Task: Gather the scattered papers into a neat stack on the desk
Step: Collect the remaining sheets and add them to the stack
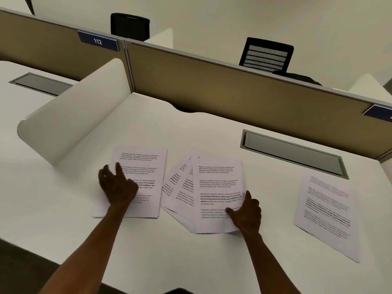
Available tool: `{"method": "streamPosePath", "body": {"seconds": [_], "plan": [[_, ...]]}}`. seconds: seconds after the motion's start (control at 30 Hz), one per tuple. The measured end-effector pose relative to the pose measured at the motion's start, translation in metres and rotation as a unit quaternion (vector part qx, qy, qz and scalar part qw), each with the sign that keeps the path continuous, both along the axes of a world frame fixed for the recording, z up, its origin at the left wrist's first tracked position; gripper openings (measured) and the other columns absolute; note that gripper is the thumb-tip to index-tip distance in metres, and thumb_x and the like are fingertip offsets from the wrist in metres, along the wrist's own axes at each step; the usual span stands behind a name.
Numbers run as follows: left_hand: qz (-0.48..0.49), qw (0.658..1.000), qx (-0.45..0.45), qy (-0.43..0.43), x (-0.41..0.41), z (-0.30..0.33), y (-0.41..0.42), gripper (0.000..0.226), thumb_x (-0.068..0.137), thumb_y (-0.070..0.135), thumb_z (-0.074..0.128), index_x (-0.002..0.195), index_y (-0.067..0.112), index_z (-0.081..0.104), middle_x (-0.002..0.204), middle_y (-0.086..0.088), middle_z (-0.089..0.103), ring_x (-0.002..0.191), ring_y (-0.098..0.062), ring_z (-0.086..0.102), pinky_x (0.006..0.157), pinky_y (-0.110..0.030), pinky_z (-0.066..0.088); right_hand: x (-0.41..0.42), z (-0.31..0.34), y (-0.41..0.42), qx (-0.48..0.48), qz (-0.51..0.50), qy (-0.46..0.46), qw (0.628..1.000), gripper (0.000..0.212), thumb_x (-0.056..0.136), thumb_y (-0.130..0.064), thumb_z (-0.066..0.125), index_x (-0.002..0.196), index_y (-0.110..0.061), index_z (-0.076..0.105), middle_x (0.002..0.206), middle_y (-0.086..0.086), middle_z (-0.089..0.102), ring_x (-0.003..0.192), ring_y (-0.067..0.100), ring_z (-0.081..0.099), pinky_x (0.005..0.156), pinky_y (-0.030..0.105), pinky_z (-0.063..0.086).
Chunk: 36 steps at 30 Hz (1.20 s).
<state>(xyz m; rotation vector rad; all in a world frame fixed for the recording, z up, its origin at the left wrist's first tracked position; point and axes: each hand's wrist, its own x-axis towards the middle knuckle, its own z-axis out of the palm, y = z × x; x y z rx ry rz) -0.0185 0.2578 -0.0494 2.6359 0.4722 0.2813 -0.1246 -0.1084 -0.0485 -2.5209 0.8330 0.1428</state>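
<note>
Papers are spread across the white worktop [212,132] at lower centre: a left sheet [144,166] under the left hand [117,187], fingers spread wide; a fanned pile [212,187] pinned by the right hand [246,215]; 1 sheet [326,215] well apart at right.

left sheet [146,166] flat | fanned pile [214,187] centre, overlapping | right sheet [326,211] flat, well apart
</note>
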Motion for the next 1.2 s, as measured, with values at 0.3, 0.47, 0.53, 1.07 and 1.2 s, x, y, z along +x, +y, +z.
{"method": "streamPosePath", "body": {"seconds": [0.3,0.47,0.53,1.07,1.2], "plan": [[-0.303,0.953,-0.017,-0.021,-0.025,-0.012,-0.108,0.060,0.090,0.043,0.061,0.138,0.007,0.056,0.143,-0.018,0.054,0.146,-0.037,0.031,0.118,-0.047,0.029,-0.004,0.007,-0.016,0.228,-0.173,-0.120,0.951,0.035,0.080,-0.012,0.075,0.114,-0.010,0.067,0.111,0.015,0.071,0.097,0.031,0.065,0.090,0.039,0.052],[-0.343,0.929,0.069,0.119,-0.034,-0.027,-0.140,0.095,0.084,0.072,0.000,0.157,0.016,0.022,0.165,-0.017,0.015,0.154,-0.034,0.005,0.125,-0.043,0.003,-0.016,0.010,-0.040,0.299,-0.188,-0.201,0.914,0.032,0.088,-0.008,0.068,0.120,-0.012,0.061,0.115,0.013,0.068,0.101,0.033,0.065,0.095,0.047,0.053],[-0.344,0.926,0.072,0.135,-0.036,-0.031,-0.145,0.081,0.093,0.066,0.011,0.158,0.017,0.016,0.166,-0.015,0.008,0.154,-0.033,0.001,0.124,-0.045,-0.002,-0.021,0.009,-0.048,0.357,-0.217,-0.225,0.880,0.032,0.089,-0.003,0.067,0.119,-0.011,0.060,0.116,0.016,0.068,0.099,0.033,0.066,0.094,0.045,0.052],[-0.314,0.936,-0.014,0.159,-0.046,-0.031,-0.167,0.077,0.097,0.060,0.034,0.158,0.018,0.011,0.166,-0.016,0.011,0.153,-0.033,0.008,0.123,-0.043,0.010,-0.032,-0.001,-0.022,0.091,-0.130,-0.155,0.975,0.049,0.083,-0.014,0.073,0.127,0.000,0.056,0.121,0.023,0.064,0.111,0.040,0.060,0.096,0.045,0.048],[-0.341,0.926,-0.019,0.160,-0.051,-0.027,-0.174,0.077,0.097,0.061,0.033,0.158,0.019,0.012,0.164,-0.011,0.021,0.150,-0.031,0.019,0.121,-0.045,0.019,-0.022,0.002,-0.015,0.127,-0.119,-0.149,0.973,0.057,0.080,-0.020,0.077,0.130,-0.005,0.055,0.122,0.019,0.064,0.113,0.037,0.059,0.097,0.043,0.049]]}}
